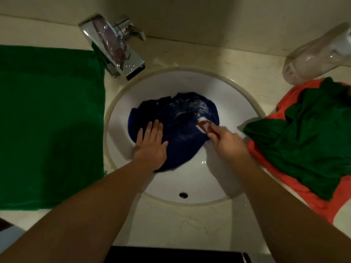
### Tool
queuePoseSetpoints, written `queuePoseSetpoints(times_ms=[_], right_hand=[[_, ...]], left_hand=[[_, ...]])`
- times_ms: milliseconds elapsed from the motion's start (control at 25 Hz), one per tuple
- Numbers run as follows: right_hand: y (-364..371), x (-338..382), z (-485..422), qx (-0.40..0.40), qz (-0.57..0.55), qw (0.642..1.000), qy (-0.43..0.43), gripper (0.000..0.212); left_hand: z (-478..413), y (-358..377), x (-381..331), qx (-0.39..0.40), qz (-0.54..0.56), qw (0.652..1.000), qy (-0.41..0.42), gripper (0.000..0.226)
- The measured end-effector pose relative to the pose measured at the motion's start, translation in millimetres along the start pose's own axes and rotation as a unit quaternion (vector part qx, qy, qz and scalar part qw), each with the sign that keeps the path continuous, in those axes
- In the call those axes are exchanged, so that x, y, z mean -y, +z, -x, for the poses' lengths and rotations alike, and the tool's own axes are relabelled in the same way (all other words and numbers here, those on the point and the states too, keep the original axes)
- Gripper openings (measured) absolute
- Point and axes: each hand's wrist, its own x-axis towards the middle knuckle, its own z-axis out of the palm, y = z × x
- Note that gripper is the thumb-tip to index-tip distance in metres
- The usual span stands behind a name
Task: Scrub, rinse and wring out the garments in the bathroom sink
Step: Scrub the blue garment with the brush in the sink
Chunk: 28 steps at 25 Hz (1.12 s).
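Observation:
A dark blue garment (178,128) lies bunched in the round white sink (233,103), with white suds across its far right part. My left hand (151,145) presses flat on the garment's left side, fingers straight. My right hand (226,140) grips a red and white scrubbing brush (203,125) whose head touches the garment's right edge near the suds.
A chrome faucet (114,48) stands at the back left of the sink. A green towel (49,126) lies flat on the counter to the left. Green (311,137) and orange (303,190) garments are piled on the right, with a clear plastic bottle (319,54) lying behind them.

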Motion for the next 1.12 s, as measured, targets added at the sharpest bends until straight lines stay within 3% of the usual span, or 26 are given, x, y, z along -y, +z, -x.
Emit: queuePoseSetpoints(times_ms=[120, 200, 240, 320, 400, 560, 680, 760, 960, 1040, 1120], right_hand=[[-3, 14, -7, -0.027, -0.009, 0.999, 0.020, 0.044], [12, 46, -9, -0.035, -0.061, 0.997, -0.012, 0.044], [19, 58, -9, -0.026, -0.083, 0.995, -0.037, 0.043], [24, 56, -14, 0.037, -0.076, 0.995, -0.046, 0.043], [11, 27, -24, 0.063, -0.052, 0.997, -0.019, 0.047], [-5, 0, -35, 0.012, -0.052, 0.997, 0.060, 0.050], [32, 54, -29, 0.085, -0.124, 0.988, -0.042, 0.056], [32, 57, -28, 0.110, -0.111, 0.984, -0.084, 0.054], [-28, -14, -43, 0.005, 0.008, 0.994, 0.109, 0.046], [-17, 19, -38, -0.006, -0.046, 0.996, 0.078, 0.046], [5, 60, -34, 0.062, -0.081, 0.995, -0.001, 0.047]], left_hand=[[-1, -7, -6, 0.007, -0.010, 1.000, 0.008, 0.068], [-17, -20, -15, -0.050, 0.021, 0.999, 0.004, 0.065], [-27, -26, -16, -0.079, 0.031, 0.996, 0.000, 0.064], [-45, -28, -7, -0.057, 0.035, 0.998, 0.001, 0.066], [-50, -18, 4, -0.017, 0.029, 0.999, 0.015, 0.068], [-48, -7, 4, -0.052, 0.036, 0.998, 0.017, 0.070], [-48, -1, 0, -0.078, 0.039, 0.996, 0.013, 0.074], [-49, 0, 5, -0.080, 0.032, 0.996, 0.023, 0.075], [-40, -1, 7, -0.042, 0.046, 0.996, 0.057, 0.072], [-34, 2, 6, -0.036, 0.045, 0.996, 0.064, 0.073], [-29, 2, 6, -0.039, 0.034, 0.996, 0.071, 0.073]])
